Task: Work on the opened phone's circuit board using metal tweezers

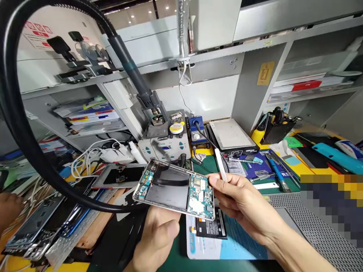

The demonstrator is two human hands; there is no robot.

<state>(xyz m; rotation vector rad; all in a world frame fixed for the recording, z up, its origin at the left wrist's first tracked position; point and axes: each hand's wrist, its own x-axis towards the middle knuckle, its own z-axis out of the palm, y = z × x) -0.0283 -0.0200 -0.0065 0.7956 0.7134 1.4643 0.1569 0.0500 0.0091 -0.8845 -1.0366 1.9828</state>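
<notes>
Centrally, in the head view: opened phone (170,196), raised above pad (227,249), with circuit board (202,192) seated inside. Left hand (159,238): fingers curled beneath the phone, supporting it, partly hidden. Right hand (235,194): thumb and fingers pinched on white stick (220,165), at the phone's right edge. Below, on pad: black battery (212,226). Right rear: black holder (275,130), containing upright tools (278,114); shelf (337,94) above, containing stacked boxes (307,85).
</notes>
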